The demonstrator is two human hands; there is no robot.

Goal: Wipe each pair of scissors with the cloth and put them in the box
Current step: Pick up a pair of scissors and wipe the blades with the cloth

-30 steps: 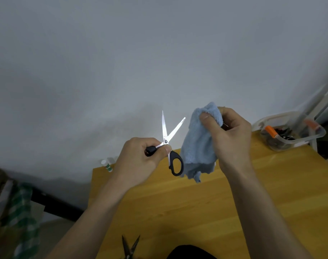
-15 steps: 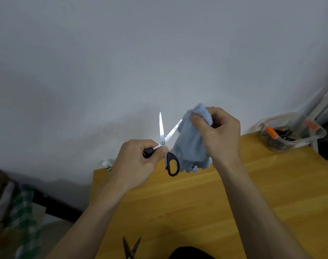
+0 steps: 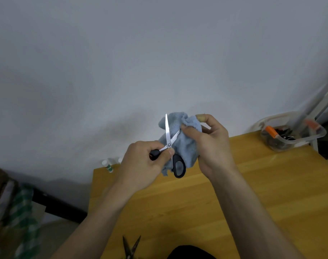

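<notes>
Above the desk's [image 3: 234, 212] far edge, left hand [image 3: 142, 165] gripping open scissors [image 3: 171, 146] by a handle, right hand [image 3: 209, 144] pinching blue cloth [image 3: 185, 144] round one blade, box [image 3: 290, 133] at the far right corner

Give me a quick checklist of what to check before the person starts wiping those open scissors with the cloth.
1. Left hand grips the scissors by a handle: ok.
2. Blades spread apart, points aimed away from the person: ok.
3. Right hand holds the cloth bunched: ok.
4. Cloth meets a blade: ok, the right-hand blade runs into it.
5. Fingers clear of the sharp edge: cannot tell.
6. Box within reach at the table's far right corner: ok.
</notes>
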